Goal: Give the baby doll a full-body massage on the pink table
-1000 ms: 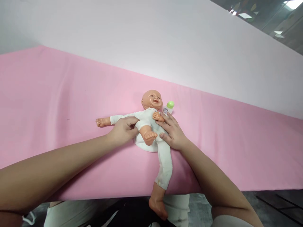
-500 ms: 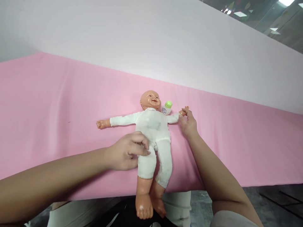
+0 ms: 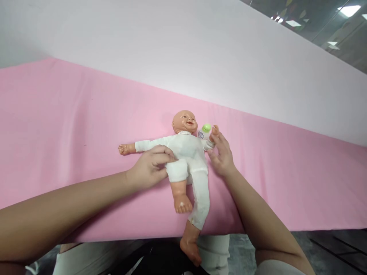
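A baby doll (image 3: 187,147) with a white cloth body lies on its back, head away from me. My left hand (image 3: 153,164) is closed on the doll's leg on my left, which is bent up at the knee with its foot above the cloth. The other leg hangs over the table's front edge. My right hand (image 3: 223,156) has its thumb and fingers around the doll's forearm on my right, which is raised. The doll's other arm stretches out flat to the left. Beside its head stands a small bottle with a green cap (image 3: 206,128).
A pink cloth (image 3: 272,172) covers the table. Behind it rises a white wall or panel (image 3: 143,42), with glass showing reflected lights at the upper right. Below the front edge are my legs and a grey floor (image 3: 243,252).
My left hand has moved up and bent the doll's left-side leg, lifting its foot from the front edge. My right hand has raised the doll's forearm and moved slightly inward.
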Tool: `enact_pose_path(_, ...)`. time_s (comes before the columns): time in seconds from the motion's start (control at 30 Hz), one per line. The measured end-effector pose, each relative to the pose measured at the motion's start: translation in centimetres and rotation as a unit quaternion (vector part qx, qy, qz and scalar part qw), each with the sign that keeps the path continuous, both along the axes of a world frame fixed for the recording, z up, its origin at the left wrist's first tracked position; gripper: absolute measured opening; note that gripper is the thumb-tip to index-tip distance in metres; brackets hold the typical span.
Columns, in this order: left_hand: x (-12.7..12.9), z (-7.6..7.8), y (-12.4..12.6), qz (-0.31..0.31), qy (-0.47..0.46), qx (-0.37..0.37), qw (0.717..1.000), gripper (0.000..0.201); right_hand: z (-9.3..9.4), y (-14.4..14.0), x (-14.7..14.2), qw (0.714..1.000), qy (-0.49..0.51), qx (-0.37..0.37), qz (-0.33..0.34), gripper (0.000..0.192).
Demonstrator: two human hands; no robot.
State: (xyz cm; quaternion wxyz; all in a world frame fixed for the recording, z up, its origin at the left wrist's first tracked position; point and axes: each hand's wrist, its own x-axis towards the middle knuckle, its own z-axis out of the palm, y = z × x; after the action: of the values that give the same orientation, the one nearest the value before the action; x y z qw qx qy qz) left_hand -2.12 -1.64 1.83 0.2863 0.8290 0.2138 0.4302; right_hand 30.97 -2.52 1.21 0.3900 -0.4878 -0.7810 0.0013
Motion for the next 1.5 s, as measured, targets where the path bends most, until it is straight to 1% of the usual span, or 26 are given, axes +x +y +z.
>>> enact_pose_path(0.07, 0.0, -0.4, 1.1, 0.038, 0.019, -0.057, 0.997, 0.015, 0.1, -0.5, -1.4, 0.998, -0.053, -0.003, 0.044, 0.067)
enact_pose_path(0.13, 0.2, -0.8, 2.1, 0.055, 0.042, -0.121, 0.990, 0.011, 0.1, -0.8, -2.5, 0.991, -0.109, -0.045, 0.066, 0.067)
enact_pose_path(0.2, 0.4, -1.3, 2.9, 0.056, 0.059, -0.172, 0.982, 0.010, 0.3, -1.0, -3.1, 0.980, -0.160, -0.093, 0.080, 0.067)
enact_pose_path(0.27, 0.5, -1.6, 3.2, 0.055, 0.065, -0.192, 0.978, 0.012, 0.6, -0.9, -3.3, 0.971, -0.189, -0.116, 0.090, 0.068)
enact_pose_path(0.33, 0.5, -1.7, 3.2, 0.055, 0.063, -0.193, 0.978, 0.013, 0.8, -0.9, -3.3, 0.969, -0.197, -0.116, 0.089, 0.068)
enact_pose_path(0.43, 0.4, -1.4, 2.9, 0.058, 0.057, -0.163, 0.983, 0.014, 0.6, -1.0, -3.1, 0.975, -0.182, -0.105, 0.078, 0.068)
enact_pose_path(0.53, 0.1, -0.8, 2.2, 0.052, 0.041, -0.083, 0.994, 0.013, -0.1, -1.0, -2.5, 0.987, -0.137, -0.066, 0.054, 0.067)
enact_pose_path(0.6, 0.0, -0.3, 1.4, 0.013, 0.030, -0.043, 0.999, 0.012, -0.5, -0.8, -1.6, 0.995, -0.090, -0.027, 0.011, 0.065)
enact_pose_path(0.67, 0.0, -0.1, 0.2, -0.049, 0.020, -0.036, 0.998, 0.015, -0.6, -0.4, -0.5, 0.998, -0.032, 0.004, -0.048, 0.061)
enact_pose_path(0.73, 0.2, 0.0, -1.1, -0.109, 0.003, -0.017, 0.994, 0.017, -0.8, 0.1, 0.8, 0.994, 0.036, 0.009, -0.100, 0.057)
enact_pose_path(0.8, 0.5, -0.1, -2.1, -0.143, 0.003, 0.028, 0.989, 0.018, -1.2, 0.8, 2.2, 0.985, 0.114, -0.022, -0.130, 0.056)
enact_pose_path(0.87, 0.8, -0.3, -2.7, -0.161, 0.016, 0.065, 0.985, 0.016, -1.9, 1.7, 3.7, 0.964, 0.198, -0.085, -0.157, 0.055)
enact_pose_path(0.9, 0.9, -0.3, -2.8, -0.166, 0.023, 0.070, 0.983, 0.016, -2.4, 2.2, 4.5, 0.950, 0.227, -0.127, -0.171, 0.054)
enact_pose_path(0.97, 1.1, -0.5, -2.8, -0.176, 0.026, 0.063, 0.982, 0.018, -3.3, 3.0, 5.7, 0.925, 0.239, -0.204, -0.214, 0.055)
enact_pose_path(1.03, 1.1, -0.6, -2.7, -0.179, 0.010, 0.046, 0.983, 0.018, -3.9, 3.5, 6.4, 0.914, 0.238, -0.231, -0.235, 0.055)
enact_pose_path(1.1, 1.0, -0.7, -2.6, -0.171, -0.014, 0.019, 0.985, 0.016, -3.8, 3.4, 6.3, 0.923, 0.248, -0.203, -0.215, 0.053)
enact_pose_path(1.17, 0.9, -0.8, -2.4, -0.158, -0.036, -0.020, 0.987, 0.015, -3.1, 2.8, 5.4, 0.943, 0.239, -0.149, -0.175, 0.053)
enact_pose_path(1.27, 0.7, -0.8, -1.6, -0.125, -0.047, -0.079, 0.988, 0.016, -1.5, 1.3, 3.0, 0.979, 0.144, -0.070, -0.126, 0.057)
enact_pose_path(1.33, 0.5, -0.8, -0.7, -0.081, -0.038, -0.102, 0.991, 0.019, -0.6, 0.5, 1.1, 0.994, 0.066, -0.025, -0.088, 0.059)
enact_pose_path(1.4, 0.5, -0.8, 0.4, -0.020, -0.013, -0.122, 0.992, 0.020, -0.2, -0.2, -0.6, 0.998, 0.013, 0.004, -0.058, 0.063)
enact_pose_path(1.47, 0.5, -0.8, 1.3, 0.033, 0.011, -0.152, 0.988, 0.019, -0.2, -0.6, -2.1, 0.999, -0.026, 0.004, -0.021, 0.068)
enact_pose_path(1.5, 0.5, -0.9, 1.7, 0.049, 0.017, -0.168, 0.984, 0.018, -0.2, -0.7, -2.6, 0.999, -0.045, -0.008, 0.002, 0.069)
